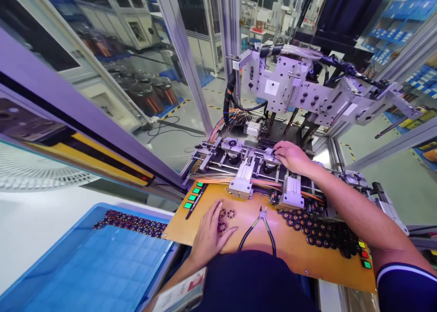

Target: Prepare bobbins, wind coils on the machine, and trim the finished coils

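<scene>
Small copper-and-dark rings (pixel 231 214) lay flat on the smooth tan worktop (pixel 293 248), holes facing up. I had the left hand (pixel 208 234) loosely open beside them, palm down, thumb spread, gripping nothing visible. Right hand (pixel 288 156) at a metal fixture (pixel 269 156), fingers bent; its hold I couldn't tell.

Seeing a left hand (pixel 207 237) spread by some small rings (pixel 228 214) near six o'clock, a right hand (pixel 290 156) bunched up at a metal fixture (pixel 268 157) around three, plus cutters (pixel 262 215) splayed at five, piled dark parts (pixel 319 234) at four and a blue tray (pixel 92 266) at eight.
</scene>
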Demonstrator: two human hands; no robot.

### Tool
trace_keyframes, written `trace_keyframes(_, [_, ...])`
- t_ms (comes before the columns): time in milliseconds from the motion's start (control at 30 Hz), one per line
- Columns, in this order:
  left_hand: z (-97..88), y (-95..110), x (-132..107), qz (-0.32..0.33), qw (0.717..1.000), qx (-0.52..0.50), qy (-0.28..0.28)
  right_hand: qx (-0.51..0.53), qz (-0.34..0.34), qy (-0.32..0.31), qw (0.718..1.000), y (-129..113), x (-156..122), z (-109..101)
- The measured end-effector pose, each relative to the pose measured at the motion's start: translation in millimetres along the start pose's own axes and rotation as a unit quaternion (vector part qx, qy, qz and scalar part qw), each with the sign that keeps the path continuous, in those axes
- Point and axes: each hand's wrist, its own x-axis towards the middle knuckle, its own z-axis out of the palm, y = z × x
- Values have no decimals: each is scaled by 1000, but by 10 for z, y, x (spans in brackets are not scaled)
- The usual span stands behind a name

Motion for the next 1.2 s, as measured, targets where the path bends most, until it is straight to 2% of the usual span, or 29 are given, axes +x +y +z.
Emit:
trace_keyframes(133, [-3,-1,4,12,1000,17,6,-35,-2,-24,999,-44,44,-47])
trace_keyframes(267, [4,-14,-13,6,1000,15,11,-60,-13,-28,998,-89,-57,-84])
trace_keyframes(500, [20,-25,-13,-3,1000,5,13,-81,-40,-3,996,-148,-219,46])
trace_keyframes(600, [14,-27,-50,0,1000,-2,8,-82,-30,53,995,-210,-267,-41])
trace_keyframes(667, [-28,-33,-87,2,1000,-7,13,-82,-8,119,989,-332,-433,-175])
trace_keyframes(800, [-292,0,-16,5,998,-6,55,-68,21,231,970,-788,-1127,-373])
trace_keyframes(900, [-612,156,310,50,995,7,90,-26,31,279,960,-1120,-1720,-286])
trace_keyframes(967, [-792,346,646,109,989,14,104,-9,59,279,958,-1246,-2051,-125])
trace_keyframes(1033, [-880,583,1027,165,982,24,89,4,104,268,958,-1295,-2324,68])
trace_keyframes(1100, [-847,825,1407,212,976,50,27,12,154,256,954,-1302,-2556,248])
trace_keyframes(1200, [-626,1101,1892,246,958,120,-88,8,203,240,949,-1317,-2854,438])
